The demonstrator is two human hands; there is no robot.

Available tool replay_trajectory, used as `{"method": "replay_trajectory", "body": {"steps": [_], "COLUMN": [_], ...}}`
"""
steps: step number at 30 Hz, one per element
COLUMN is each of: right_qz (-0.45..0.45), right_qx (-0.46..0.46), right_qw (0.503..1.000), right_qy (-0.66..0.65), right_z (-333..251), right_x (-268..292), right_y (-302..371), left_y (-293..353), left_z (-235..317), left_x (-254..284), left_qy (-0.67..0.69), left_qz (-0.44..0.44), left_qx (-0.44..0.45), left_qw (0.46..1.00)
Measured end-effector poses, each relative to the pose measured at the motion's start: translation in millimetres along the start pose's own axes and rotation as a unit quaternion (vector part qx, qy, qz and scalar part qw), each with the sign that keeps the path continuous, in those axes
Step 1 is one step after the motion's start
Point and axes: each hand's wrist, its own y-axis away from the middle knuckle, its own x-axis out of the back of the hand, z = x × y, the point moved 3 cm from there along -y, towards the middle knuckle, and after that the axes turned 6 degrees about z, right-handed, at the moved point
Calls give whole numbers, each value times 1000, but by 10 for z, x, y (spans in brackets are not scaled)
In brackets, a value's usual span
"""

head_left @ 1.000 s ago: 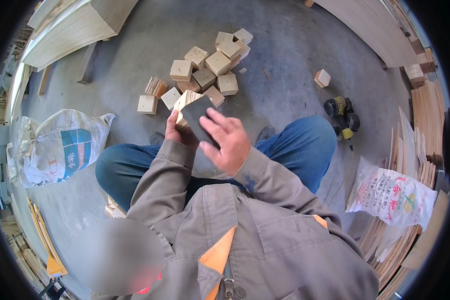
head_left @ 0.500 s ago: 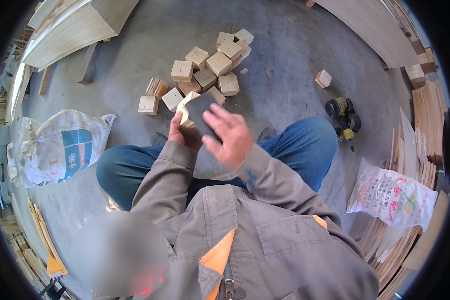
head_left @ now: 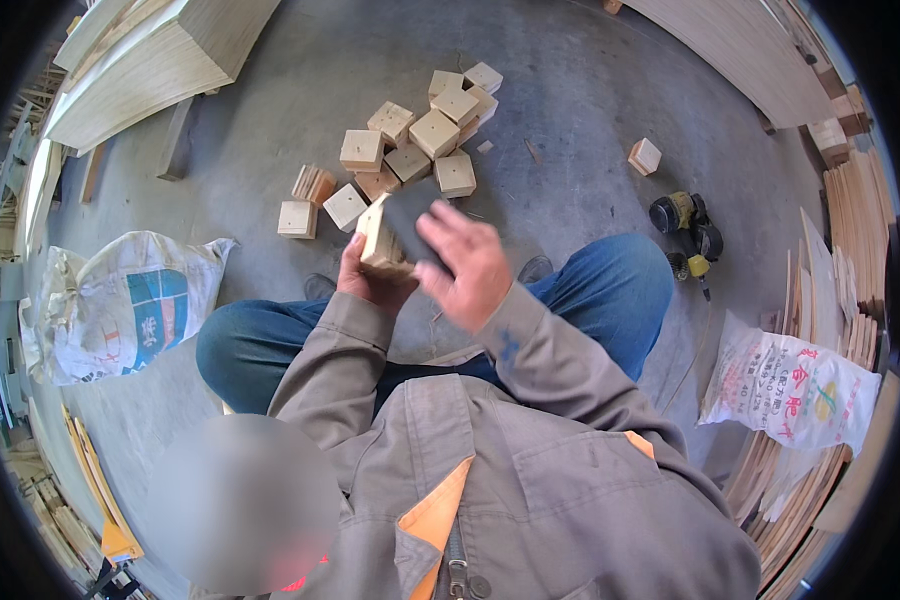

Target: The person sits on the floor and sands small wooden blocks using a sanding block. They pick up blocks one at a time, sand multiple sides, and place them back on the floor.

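My left hand [head_left: 362, 278] is closed around a pale wooden block [head_left: 378, 238], held up over my lap between my knees. Against the block's right side lies a dark grey flat piece [head_left: 406, 210] that looks like sandpaper. My right hand [head_left: 470, 268] presses on it, fingers over its face and thumb low near the block; the fingers are slightly blurred. Beyond my hands, several similar wooden blocks [head_left: 435, 134] lie heaped on the concrete floor.
One block [head_left: 645, 156] lies apart at the right, near a black and yellow power tool [head_left: 686, 230]. White woven sacks stand at left [head_left: 120, 305] and right [head_left: 790, 385]. Plywood stacks [head_left: 170, 65] and wood strips [head_left: 855, 230] line the sides. A yellow strip-like object [head_left: 98, 470] lies lower left.
The dark piece has tilted more edge-on and slid along the block's right side, showing more of the block. My right hand has shifted slightly right and turned with it.
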Motion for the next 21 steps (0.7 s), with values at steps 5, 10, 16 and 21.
{"method": "replay_trajectory", "body": {"steps": [5,10,16,21], "right_qz": [-34,20,9,-17], "right_qx": [31,-82,17,29], "right_qw": [998,996,1000,999], "right_qy": [-34,37,-8,-30], "right_z": [-240,450,64,-178], "right_x": [-30,-140,-60,-46], "right_y": [35,-100,92,40], "left_y": [-104,108,-6,-63], "left_z": [87,-62,23,110], "left_x": [162,-57,23,110], "left_qy": [-3,-46,-8,-2], "left_qz": [-35,16,31,-29], "left_qx": [-34,17,-16,-28], "left_qw": [999,999,999,999]}}
